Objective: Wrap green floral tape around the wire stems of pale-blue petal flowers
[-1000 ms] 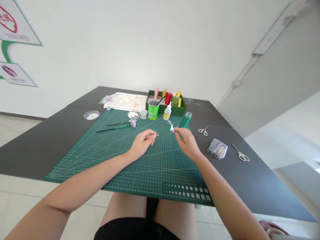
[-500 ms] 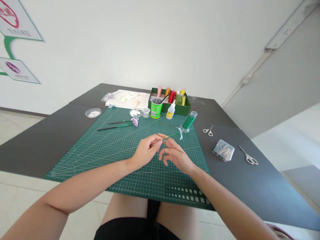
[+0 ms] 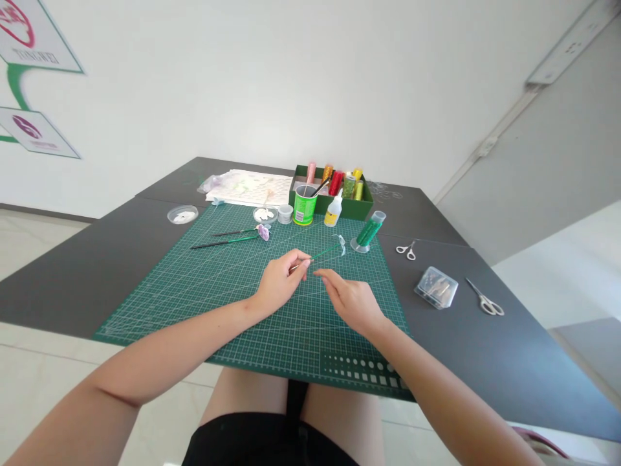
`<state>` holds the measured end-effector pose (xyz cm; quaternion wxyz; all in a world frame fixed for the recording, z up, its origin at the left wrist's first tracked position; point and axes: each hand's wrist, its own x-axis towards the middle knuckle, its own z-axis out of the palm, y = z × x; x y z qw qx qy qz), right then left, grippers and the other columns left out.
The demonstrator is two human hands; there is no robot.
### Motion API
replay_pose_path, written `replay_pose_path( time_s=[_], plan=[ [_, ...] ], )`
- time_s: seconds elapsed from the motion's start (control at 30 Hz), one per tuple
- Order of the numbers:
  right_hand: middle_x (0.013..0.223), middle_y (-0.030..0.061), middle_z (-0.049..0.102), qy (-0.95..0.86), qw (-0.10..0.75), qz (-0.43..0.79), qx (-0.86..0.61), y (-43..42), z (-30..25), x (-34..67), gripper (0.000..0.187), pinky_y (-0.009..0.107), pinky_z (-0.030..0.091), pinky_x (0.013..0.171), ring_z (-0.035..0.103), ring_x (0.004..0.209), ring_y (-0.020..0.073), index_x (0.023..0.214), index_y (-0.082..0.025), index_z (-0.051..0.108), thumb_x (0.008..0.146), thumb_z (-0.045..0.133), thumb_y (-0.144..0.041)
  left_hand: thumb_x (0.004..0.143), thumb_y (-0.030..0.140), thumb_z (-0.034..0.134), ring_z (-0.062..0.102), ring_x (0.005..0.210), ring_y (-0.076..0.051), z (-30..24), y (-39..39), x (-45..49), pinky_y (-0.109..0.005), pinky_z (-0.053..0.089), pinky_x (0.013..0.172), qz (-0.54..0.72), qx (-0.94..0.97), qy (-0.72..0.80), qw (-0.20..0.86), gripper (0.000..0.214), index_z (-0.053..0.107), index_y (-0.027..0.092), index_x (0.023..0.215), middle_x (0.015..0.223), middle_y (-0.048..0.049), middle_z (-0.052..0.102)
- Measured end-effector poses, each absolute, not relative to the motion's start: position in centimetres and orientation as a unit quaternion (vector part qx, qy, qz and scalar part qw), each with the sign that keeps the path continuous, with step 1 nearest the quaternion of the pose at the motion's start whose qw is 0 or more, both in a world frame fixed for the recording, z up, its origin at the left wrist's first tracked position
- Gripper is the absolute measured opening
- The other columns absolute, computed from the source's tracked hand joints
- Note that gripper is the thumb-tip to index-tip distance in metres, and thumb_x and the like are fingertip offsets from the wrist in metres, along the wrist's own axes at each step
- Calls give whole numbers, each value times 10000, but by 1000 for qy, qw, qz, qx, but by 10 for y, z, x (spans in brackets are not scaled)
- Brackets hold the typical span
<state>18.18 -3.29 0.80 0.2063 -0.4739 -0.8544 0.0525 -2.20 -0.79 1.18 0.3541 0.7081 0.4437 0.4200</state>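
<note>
Over the cutting mat (image 3: 233, 285), my left hand (image 3: 283, 279) pinches a thin green-wrapped flower stem (image 3: 324, 252). The stem points up and to the right, and small pale blue petals (image 3: 342, 244) sit at its far end. My right hand (image 3: 356, 301) is just right of and below the left one, apart from it, its thumb and index finger brought together and the others curled. Whatever may be between those fingertips is too small to make out. Beyond the petals stands a spool of green thread (image 3: 371, 230) on a clear base.
A purple flower (image 3: 263, 232) on a dark stem lies on the mat. At the back are a green can (image 3: 304, 210), a glue bottle (image 3: 332, 212) and a box (image 3: 356, 208) of thread spools. Scissors (image 3: 486, 304), smaller scissors (image 3: 406, 250) and a clear case (image 3: 436, 288) lie right.
My right hand has drawn away from the stem, down and right, and its spread fingers have curled in. The stem stays in my left hand, and its petal end has shifted left, away from the spool.
</note>
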Motion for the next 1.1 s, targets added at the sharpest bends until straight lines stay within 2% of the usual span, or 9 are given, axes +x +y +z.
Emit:
replay_pose_path(
  time_s=[0.13, 0.23, 0.4, 0.53, 0.67, 1.1],
  plan=[
    [701, 38, 749, -900, 166, 54, -399, -32, 11, 192, 404, 260, 284, 513, 595, 523, 141, 1266, -203, 707, 1038, 374, -210, 994, 365, 514, 571, 568, -147, 9, -5, -24, -272, 389, 602, 407, 714, 461, 334, 198, 646, 218, 988, 676, 34, 680],
    [708, 26, 734, -910, 166, 115, -362, -33, 20, 198, 395, 257, 295, 518, 536, 505, 126, 1237, -208, 727, 1031, 390, -212, 998, 361, 518, 621, 618, -160, 6, -3, -23, -275, 400, 627, 375, 731, 470, 324, 195, 645, 224, 943, 706, 31, 712],
    [575, -31, 538, -826, 269, 305, -390, -32, 44, 210, 370, 254, 265, 474, 329, 453, 96, 1127, -210, 774, 1051, 449, -369, 993, 321, 532, 653, 633, -156, 5, -2, -23, -264, 396, 626, 272, 781, 459, 323, 168, 662, 245, 920, 737, 53, 751],
    [537, -48, 395, -740, 360, 394, -409, -26, 53, 220, 373, 269, 189, 452, 258, 472, 99, 1026, -184, 801, 990, 560, -467, 997, 311, 545, 661, 622, -144, 7, -5, -22, -247, 384, 607, 215, 819, 420, 327, 162, 682, 254, 932, 764, 69, 773],
    [523, -73, 293, -701, 395, 431, -409, -21, 52, 226, 399, 261, 181, 460, 246, 477, 99, 1102, -164, 791, 971, 579, -476, 983, 275, 583, 700, 685, -144, 9, -10, -20, -233, 408, 641, 177, 835, 392, 343, 147, 700, 254, 897, 776, 74, 786],
    [567, -73, 321, -711, 382, 398, -436, -4, 34, 227, 441, 252, 231, 472, 294, 505, 104, 1266, -138, 733, 990, 535, -420, 984, 250, 611, 700, 749, -148, 18, -26, -13, -242, 459, 710, 184, 855, 307, 376, 132, 658, 209, 867, 788, 37, 769]
  ],
)
